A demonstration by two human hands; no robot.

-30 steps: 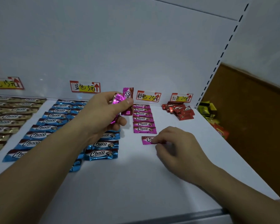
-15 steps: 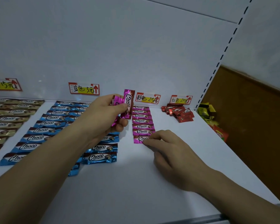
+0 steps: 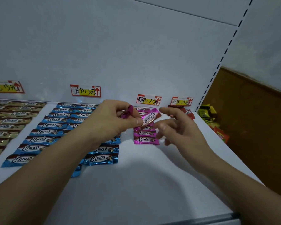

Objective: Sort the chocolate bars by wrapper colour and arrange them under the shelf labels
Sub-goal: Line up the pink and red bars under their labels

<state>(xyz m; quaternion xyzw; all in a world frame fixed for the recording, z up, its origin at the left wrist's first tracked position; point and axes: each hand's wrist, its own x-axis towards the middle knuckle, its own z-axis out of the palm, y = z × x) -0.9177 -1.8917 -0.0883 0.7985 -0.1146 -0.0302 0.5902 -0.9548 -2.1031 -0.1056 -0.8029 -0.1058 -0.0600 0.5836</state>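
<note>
Pinching a pink chocolate bar in left hand above the pink row. Spreading right hand fingers loosely open beside it, gripping nothing.

L hand grip pinched shut, R hand fingers spread, both forearms raised

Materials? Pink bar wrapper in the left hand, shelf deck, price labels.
Pink bar wrapper: looks like glossy metallised film, going by its bright glints and crimped ends. Shelf deck: probably painted sheet metal, smooth, white and softly reflective; not certain. Price labels: seemingly matte paper, handwritten, with highlighter.
</note>
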